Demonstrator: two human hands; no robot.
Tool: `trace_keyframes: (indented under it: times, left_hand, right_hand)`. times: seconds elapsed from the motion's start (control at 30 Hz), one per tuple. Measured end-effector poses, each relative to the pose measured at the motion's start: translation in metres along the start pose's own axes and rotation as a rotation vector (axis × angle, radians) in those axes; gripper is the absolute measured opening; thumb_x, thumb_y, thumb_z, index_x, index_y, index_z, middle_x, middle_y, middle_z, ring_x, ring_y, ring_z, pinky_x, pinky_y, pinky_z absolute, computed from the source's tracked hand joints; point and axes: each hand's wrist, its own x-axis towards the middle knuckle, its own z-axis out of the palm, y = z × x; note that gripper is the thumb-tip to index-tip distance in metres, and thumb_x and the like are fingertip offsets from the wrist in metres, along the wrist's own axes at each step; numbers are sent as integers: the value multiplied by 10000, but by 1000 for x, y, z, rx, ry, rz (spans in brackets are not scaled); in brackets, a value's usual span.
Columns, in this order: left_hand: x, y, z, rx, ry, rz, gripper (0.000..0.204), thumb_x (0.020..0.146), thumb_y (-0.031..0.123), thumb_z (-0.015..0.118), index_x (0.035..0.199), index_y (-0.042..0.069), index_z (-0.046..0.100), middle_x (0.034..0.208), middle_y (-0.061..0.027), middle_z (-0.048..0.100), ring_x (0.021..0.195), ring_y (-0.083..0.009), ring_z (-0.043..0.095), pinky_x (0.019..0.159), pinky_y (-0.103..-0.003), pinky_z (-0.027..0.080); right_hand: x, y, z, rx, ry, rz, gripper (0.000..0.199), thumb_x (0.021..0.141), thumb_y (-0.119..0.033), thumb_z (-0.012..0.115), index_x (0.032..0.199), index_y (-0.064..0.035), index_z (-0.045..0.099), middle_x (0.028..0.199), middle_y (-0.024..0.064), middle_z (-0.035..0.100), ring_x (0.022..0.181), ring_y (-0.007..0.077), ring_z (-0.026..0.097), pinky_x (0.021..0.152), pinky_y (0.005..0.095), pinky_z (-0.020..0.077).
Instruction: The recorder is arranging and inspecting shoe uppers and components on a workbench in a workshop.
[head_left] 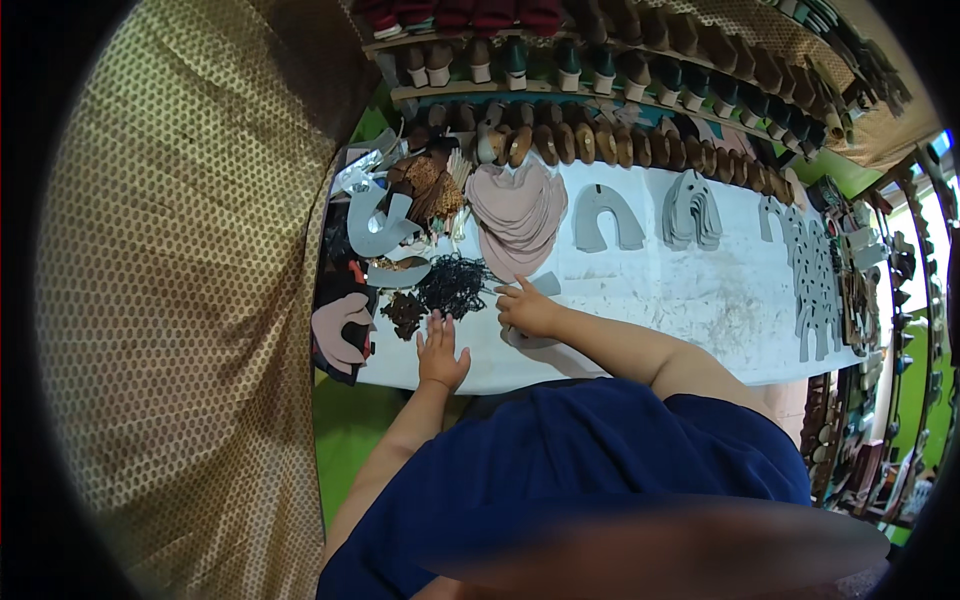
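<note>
My left hand (441, 357) lies flat at the near edge of the white-covered table, fingers spread and empty. Its fingertips are close to a tangled heap of black strips (452, 287) and a smaller dark brown clump (403, 314). To the right of the heap, my right hand (530, 308) rests over a grey curved cut piece (547, 285), partly covering it. The fingers of that hand are bent but apart. Just beyond it sits a fanned stack of pale pink cut pieces (518, 215).
Grey arch-shaped pieces (608, 218) and a grey stack (690, 212) lie farther right, with more grey cutouts (812, 280) at the right end. Pink pieces (340, 332) lie at the left corner. Shoe shelves (600, 90) line the back; a patterned curtain (190, 300) hangs left.
</note>
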Motion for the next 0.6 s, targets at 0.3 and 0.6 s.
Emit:
trace_keyframes:
  times: [0.3, 0.6]
  left_hand:
    - [-6, -6, 12, 136, 144, 12, 886, 831, 340, 649, 1562, 127, 197, 1648, -209, 61, 1515, -423, 47, 1175, -639, 39]
    - [2, 39, 0, 255, 57, -192, 822, 883, 386, 598, 1565, 124, 222, 1641, -240, 10, 1500, -472, -26, 1151, -674, 8]
  right_hand:
    - [-103, 58, -80, 294, 184, 199, 123, 809, -130, 706, 931, -145, 696, 936, 28, 705, 1019, 249, 661, 1133, 603, 297]
    - [-249, 115, -178, 190, 411, 556, 139, 805, -151, 721, 940, -134, 753, 917, 54, 728, 907, 266, 664, 985, 492, 412]
